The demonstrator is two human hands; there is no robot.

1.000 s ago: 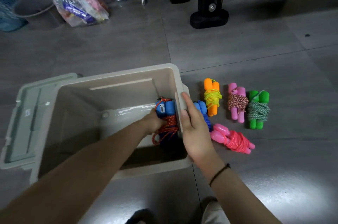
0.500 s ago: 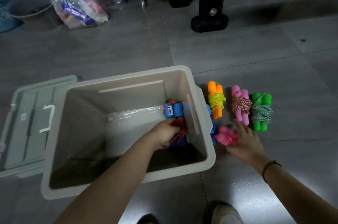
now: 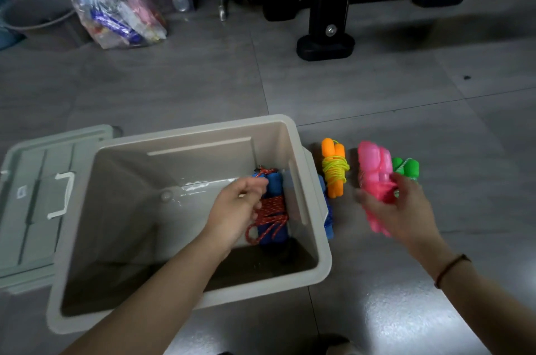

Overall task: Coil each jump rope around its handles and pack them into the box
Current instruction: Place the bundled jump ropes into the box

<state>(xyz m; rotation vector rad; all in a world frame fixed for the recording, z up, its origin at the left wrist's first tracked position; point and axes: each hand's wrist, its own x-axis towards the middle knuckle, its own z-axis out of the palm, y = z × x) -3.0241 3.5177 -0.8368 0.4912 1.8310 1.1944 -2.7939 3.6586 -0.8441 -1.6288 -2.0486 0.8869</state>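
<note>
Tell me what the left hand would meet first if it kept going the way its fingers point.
The blue-handled jump rope wound in red cord, lying right ahead of the left hand inside the box; depth is unclear, so the fingertips may already touch it.

There are five coiled jump ropes [image 3: 335, 171], one box [image 3: 203, 130], one lid [image 3: 32, 209].

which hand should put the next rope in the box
Right. The right hand grips the pink rope just outside the right wall of the box, so it only has to swing over the rim. The left hand is down inside the box at the blue-handled rope.
</note>
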